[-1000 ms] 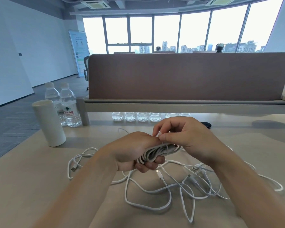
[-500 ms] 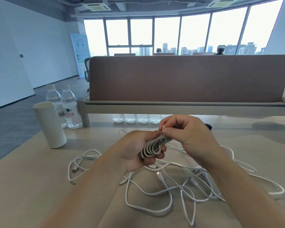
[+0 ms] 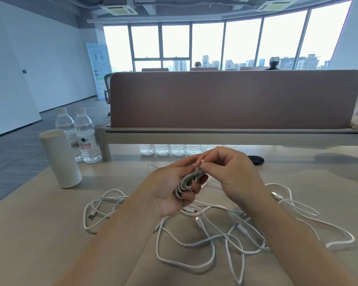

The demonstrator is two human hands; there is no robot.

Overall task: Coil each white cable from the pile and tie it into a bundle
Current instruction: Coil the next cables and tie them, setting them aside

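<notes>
Your left hand point(image 3: 170, 190) grips the coiled white cable point(image 3: 187, 181) above the table point(image 3: 39, 234) — fingers curled round its loops. Your right hand point(image 3: 229, 174) pinches the cable's end at the coil's far tip. The loose cable pile point(image 3: 205, 236) lies beneath, spreading near and right.

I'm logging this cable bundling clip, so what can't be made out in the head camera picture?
Coiled cable: head view, mostly hidden inside the left hand; loop count unclear.
Cable end: head view, right hand pinches it; plug type too small.
Row of bottles: head view, shelf hides all but their bases.
Black object: head view, right hand covers part.
</notes>
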